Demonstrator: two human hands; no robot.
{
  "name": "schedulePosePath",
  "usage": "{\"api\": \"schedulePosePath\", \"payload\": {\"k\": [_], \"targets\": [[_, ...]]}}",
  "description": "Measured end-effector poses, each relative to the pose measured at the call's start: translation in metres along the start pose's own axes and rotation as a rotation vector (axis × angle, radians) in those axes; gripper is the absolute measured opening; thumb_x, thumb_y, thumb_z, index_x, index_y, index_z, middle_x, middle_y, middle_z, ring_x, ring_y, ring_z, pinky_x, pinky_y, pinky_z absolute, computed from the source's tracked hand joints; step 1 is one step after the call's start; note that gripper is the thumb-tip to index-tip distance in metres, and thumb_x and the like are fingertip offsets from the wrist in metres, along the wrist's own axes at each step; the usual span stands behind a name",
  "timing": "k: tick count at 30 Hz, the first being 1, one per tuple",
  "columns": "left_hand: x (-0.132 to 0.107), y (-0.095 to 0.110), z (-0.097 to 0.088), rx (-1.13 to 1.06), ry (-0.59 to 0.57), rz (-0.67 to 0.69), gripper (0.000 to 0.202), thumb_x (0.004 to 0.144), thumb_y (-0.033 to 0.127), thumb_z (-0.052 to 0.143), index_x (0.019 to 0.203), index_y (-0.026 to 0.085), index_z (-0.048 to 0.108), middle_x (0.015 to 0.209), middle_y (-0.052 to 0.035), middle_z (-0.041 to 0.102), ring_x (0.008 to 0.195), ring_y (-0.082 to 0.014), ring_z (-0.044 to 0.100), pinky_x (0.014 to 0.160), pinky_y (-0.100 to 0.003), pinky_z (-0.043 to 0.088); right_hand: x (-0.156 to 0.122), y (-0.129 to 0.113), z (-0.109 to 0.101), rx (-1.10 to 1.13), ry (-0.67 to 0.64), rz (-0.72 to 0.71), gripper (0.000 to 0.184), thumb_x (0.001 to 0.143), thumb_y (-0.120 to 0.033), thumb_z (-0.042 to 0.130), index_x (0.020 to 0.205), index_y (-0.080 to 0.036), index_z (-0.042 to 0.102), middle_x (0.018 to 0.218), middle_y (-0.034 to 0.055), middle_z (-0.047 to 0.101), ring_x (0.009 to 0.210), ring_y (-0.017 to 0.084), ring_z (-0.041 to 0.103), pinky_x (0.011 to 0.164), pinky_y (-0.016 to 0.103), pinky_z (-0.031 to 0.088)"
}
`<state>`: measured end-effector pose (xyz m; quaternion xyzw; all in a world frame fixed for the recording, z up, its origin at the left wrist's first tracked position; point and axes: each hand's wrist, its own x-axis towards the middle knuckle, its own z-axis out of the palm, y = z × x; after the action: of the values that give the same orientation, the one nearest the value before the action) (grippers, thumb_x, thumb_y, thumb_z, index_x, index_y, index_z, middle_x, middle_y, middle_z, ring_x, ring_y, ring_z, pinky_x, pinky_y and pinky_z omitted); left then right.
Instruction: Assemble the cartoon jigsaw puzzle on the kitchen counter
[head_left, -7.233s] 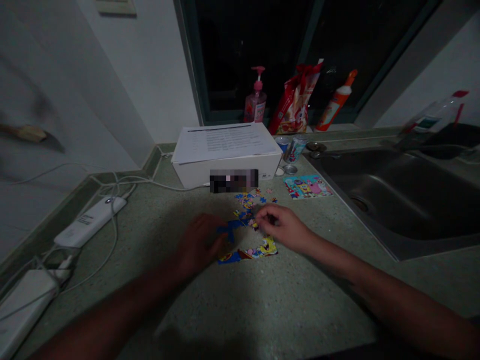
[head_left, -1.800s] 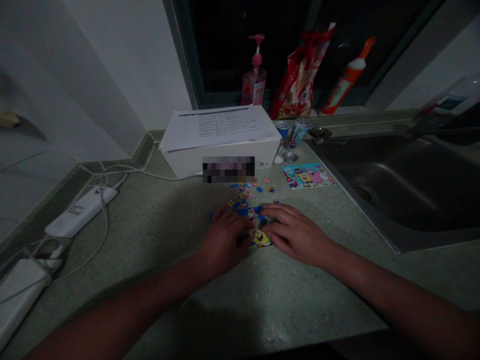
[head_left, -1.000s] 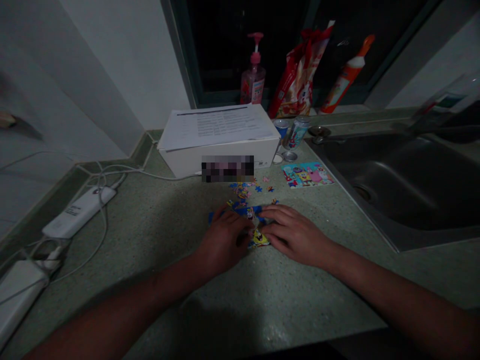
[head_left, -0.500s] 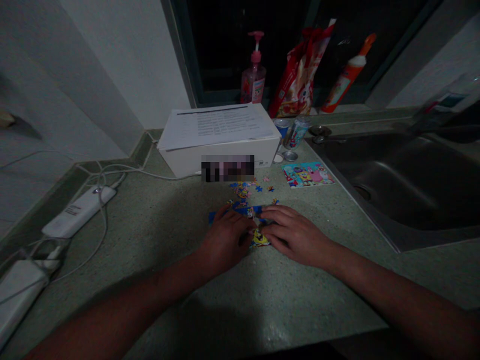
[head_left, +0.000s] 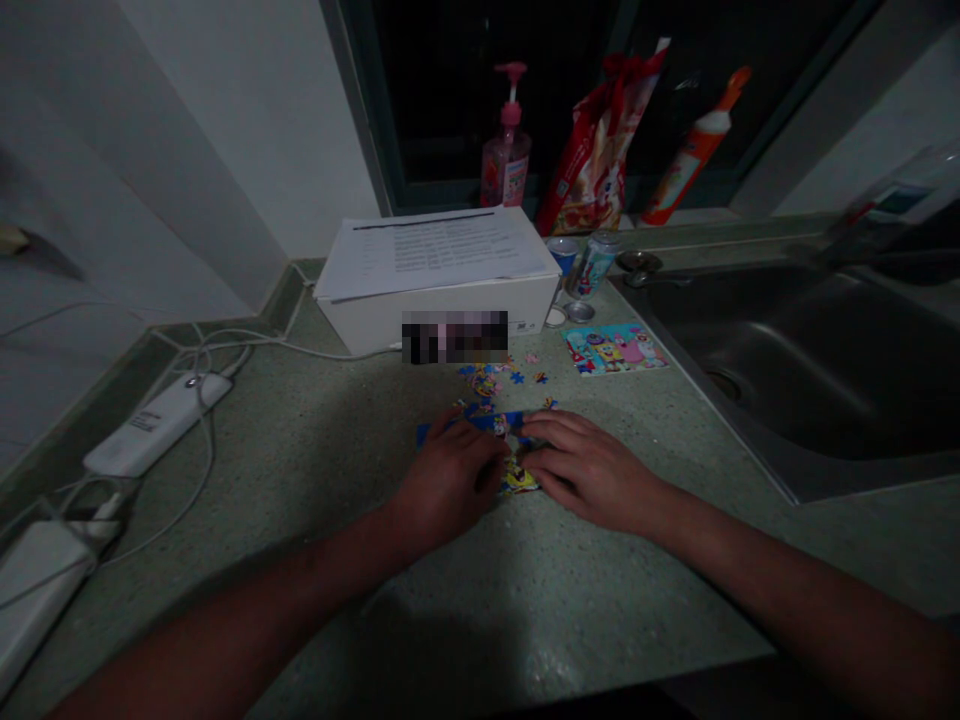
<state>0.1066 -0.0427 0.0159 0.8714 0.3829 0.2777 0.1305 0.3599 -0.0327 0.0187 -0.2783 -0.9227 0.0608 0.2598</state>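
Note:
Small jigsaw pieces with blue edges and cartoon prints lie joined in a strip (head_left: 480,424) on the speckled green countertop (head_left: 570,590). My left hand (head_left: 450,482) rests on the strip's near side, fingers curled over the pieces. My right hand (head_left: 589,472) lies flat from the right, its fingertips almost meeting the left hand's over a yellow-printed piece (head_left: 517,478). Much of the joined section is hidden under my hands. Several loose pieces (head_left: 486,383) are scattered just beyond them, and a printed picture card (head_left: 613,350) lies to the right.
Behind the pieces stands a white box (head_left: 439,328) topped with papers. Drink cans (head_left: 592,265) and bottles stand beyond it. A steel sink (head_left: 780,370) lies to the right. White power banks (head_left: 157,425) and cables lie along the left.
Compared with the oldest frame, both hands have closed in on the pieces, and the strip looks more joined. Across the last second, the hands have barely moved.

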Motion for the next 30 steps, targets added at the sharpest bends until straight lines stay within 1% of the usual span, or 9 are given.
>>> {"api": "schedulePosePath", "payload": {"k": [11, 16, 17, 19, 21, 22, 23, 27, 30], "targets": [[0.002, -0.006, 0.001, 0.073, 0.008, 0.046, 0.018, 0.103, 0.013, 0.058, 0.108, 0.022, 0.073, 0.094, -0.0048, 0.081, 0.093, -0.0233, 0.077, 0.121, -0.06, 0.048, 0.0, 0.001, -0.001, 0.034, 0.017, 0.042, 0.019, 0.104, -0.018, 0.063, 0.103, -0.024, 0.081, 0.126, 0.0113, 0.078, 0.127, 0.03, 0.071, 0.109, 0.057, 0.062], [0.005, -0.007, -0.007, -0.091, 0.062, -0.107, 0.014, 0.099, 0.015, 0.065, 0.107, 0.023, 0.074, 0.099, -0.0049, 0.083, 0.097, -0.0246, 0.079, 0.12, -0.062, 0.05, -0.002, 0.01, -0.007, 0.031, 0.063, 0.088, 0.019, 0.104, -0.018, 0.063, 0.112, -0.024, 0.078, 0.129, 0.0113, 0.078, 0.127, 0.03, 0.072, 0.106, 0.055, 0.062], [0.005, -0.006, -0.01, -0.161, 0.068, -0.175, 0.014, 0.099, 0.015, 0.065, 0.106, 0.023, 0.074, 0.099, -0.0048, 0.083, 0.095, -0.0242, 0.079, 0.114, -0.059, 0.056, -0.002, 0.01, -0.008, 0.042, 0.081, 0.104, 0.019, 0.104, -0.019, 0.063, 0.114, -0.025, 0.077, 0.13, 0.0111, 0.077, 0.125, 0.03, 0.073, 0.105, 0.055, 0.063], [0.004, -0.003, -0.014, -0.337, 0.058, -0.332, 0.013, 0.098, 0.019, 0.064, 0.107, 0.022, 0.074, 0.099, -0.0052, 0.083, 0.086, -0.0226, 0.079, 0.091, -0.048, 0.069, 0.0, 0.006, -0.01, 0.08, 0.131, 0.139, 0.019, 0.105, -0.02, 0.064, 0.119, -0.026, 0.076, 0.131, 0.0105, 0.077, 0.122, 0.027, 0.075, 0.103, 0.052, 0.064], [0.003, 0.0, -0.017, -0.489, 0.031, -0.444, 0.015, 0.098, 0.025, 0.063, 0.109, 0.022, 0.074, 0.099, -0.0053, 0.082, 0.077, -0.0213, 0.078, 0.068, -0.038, 0.069, 0.005, -0.002, -0.012, 0.137, 0.173, 0.169, 0.019, 0.106, -0.022, 0.065, 0.122, -0.026, 0.075, 0.129, 0.0099, 0.078, 0.119, 0.025, 0.076, 0.1, 0.047, 0.065], [0.002, 0.001, -0.018, -0.524, 0.026, -0.461, 0.016, 0.098, 0.027, 0.062, 0.109, 0.023, 0.074, 0.099, -0.0051, 0.082, 0.075, -0.0212, 0.077, 0.063, -0.037, 0.069, 0.009, -0.006, -0.012, 0.169, 0.183, 0.179, 0.018, 0.106, -0.023, 0.066, 0.121, -0.026, 0.075, 0.125, 0.0094, 0.079, 0.116, 0.024, 0.077, 0.098, 0.045, 0.065], [0.001, 0.002, -0.02, -0.526, 0.029, -0.452, 0.017, 0.097, 0.027, 0.063, 0.108, 0.023, 0.074, 0.098, -0.0048, 0.082, 0.076, -0.0216, 0.077, 0.065, -0.037, 0.069, 0.014, -0.011, -0.013, 0.2, 0.175, 0.189, 0.017, 0.105, -0.023, 0.066, 0.12, -0.025, 0.075, 0.12, 0.0086, 0.08, 0.113, 0.024, 0.077, 0.097, 0.043, 0.065], [0.001, 0.003, -0.027, -0.356, 0.098, -0.321, 0.014, 0.094, 0.024, 0.065, 0.105, 0.026, 0.074, 0.096, -0.0046, 0.082, 0.09, -0.0243, 0.078, 0.088, -0.046, 0.068, 0.033, -0.024, -0.014, 0.313, 0.101, 0.252, 0.007, 0.104, -0.026, 0.07, 0.107, -0.023, 0.076, 0.098, 0.0035, 0.08, 0.089, 0.019, 0.077, 0.082, 0.034, 0.063], [0.0, 0.002, -0.033, -0.271, 0.12, -0.262, 0.014, 0.096, 0.023, 0.065, 0.107, 0.027, 0.073, 0.099, -0.0058, 0.081, 0.093, -0.0248, 0.078, 0.093, -0.05, 0.066, 0.041, -0.026, -0.01, 0.367, 0.112, 0.294, 0.005, 0.102, -0.024, 0.071, 0.098, -0.023, 0.075, 0.087, 0.0, 0.077, 0.076, 0.015, 0.073, 0.072, 0.03, 0.058]]}}
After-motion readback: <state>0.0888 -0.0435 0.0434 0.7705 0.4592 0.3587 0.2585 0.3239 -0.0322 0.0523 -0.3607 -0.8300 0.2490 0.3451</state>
